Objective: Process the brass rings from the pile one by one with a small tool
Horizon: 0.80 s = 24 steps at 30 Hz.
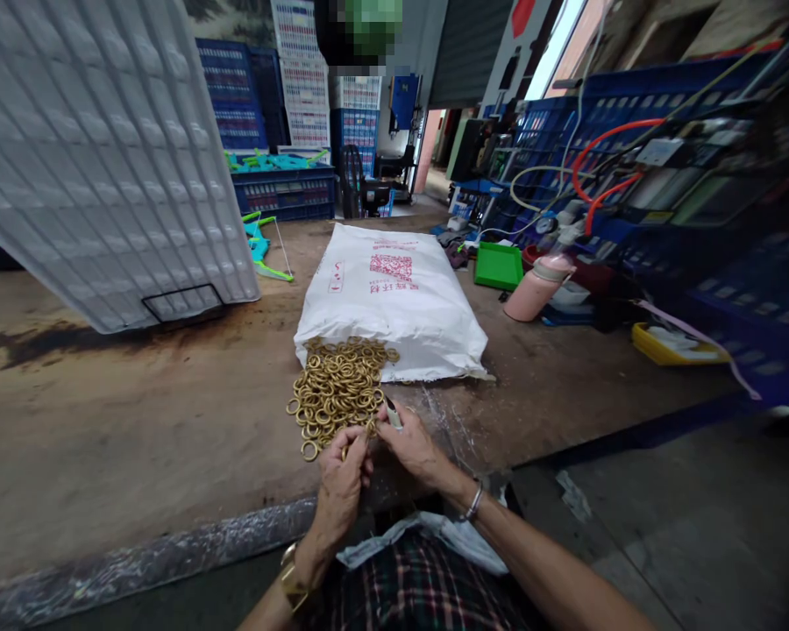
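My left hand point(343, 473) is closed, pinching a brass-coloured ring point(370, 428) at its fingertips. Close beside it, my right hand point(413, 447) grips a small tool point(393, 414) with a pale body and a dark end; its exact kind is too small to make out. The two hands nearly meet at the ring. Just beyond them lies a heap of brass-coloured rings point(338, 386), spilling from the near end of a white woven sack point(408, 307) with red print.
A ribbed pale plastic panel point(105, 158) stands at left beside a toy bow point(259, 250). On the right are a green tray point(498, 265), a pink bottle point(536, 289) and a yellow tray point(671, 350). The wooden table's point(171, 473) front edge runs before me; stacked crates point(302, 88) rise behind.
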Motion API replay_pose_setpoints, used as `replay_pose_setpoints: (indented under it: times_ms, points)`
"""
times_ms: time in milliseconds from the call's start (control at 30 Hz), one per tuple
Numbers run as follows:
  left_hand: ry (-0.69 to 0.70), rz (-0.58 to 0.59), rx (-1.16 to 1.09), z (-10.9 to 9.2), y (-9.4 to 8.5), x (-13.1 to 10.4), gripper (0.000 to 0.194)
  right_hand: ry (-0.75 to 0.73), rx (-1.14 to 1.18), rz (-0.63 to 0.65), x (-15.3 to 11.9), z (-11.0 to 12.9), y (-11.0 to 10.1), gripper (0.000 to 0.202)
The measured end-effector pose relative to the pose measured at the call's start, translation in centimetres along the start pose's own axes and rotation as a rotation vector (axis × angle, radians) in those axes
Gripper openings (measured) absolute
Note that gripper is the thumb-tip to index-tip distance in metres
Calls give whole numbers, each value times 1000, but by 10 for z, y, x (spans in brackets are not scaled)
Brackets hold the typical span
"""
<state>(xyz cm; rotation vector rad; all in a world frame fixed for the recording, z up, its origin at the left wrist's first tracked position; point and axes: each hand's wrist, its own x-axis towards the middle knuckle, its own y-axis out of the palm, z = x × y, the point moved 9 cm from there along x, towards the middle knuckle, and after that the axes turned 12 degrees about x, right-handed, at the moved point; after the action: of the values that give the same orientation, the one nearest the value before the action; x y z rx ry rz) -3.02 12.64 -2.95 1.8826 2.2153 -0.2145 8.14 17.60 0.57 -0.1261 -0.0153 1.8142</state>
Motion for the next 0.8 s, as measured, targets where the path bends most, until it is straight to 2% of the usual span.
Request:
replay_pose_setpoints:
  times_ms: [267, 400, 533, 633, 700, 800]
  points:
    - [-43, 46, -72, 7, 3, -1, 34, -7, 0, 14, -4, -5, 4, 8]
    - [-19, 22, 42, 2, -1, -1, 31, -29, -27, 47, -3, 0, 5, 11]
    - [159, -21, 268, -19, -5, -1, 25, -33, -117, 76, 0, 7, 6, 18]
    - [269, -21, 332, -30, -5, -2, 23, -34, -151, 81, 2, 8, 6, 19]
    - [202, 30, 309, -25, -2, -1, 26, -44, -147, 77, 2, 9, 5, 20]
    - [-21, 164, 184, -6, 7, -1, 31, -49, -110, 80, 0, 9, 6, 20]
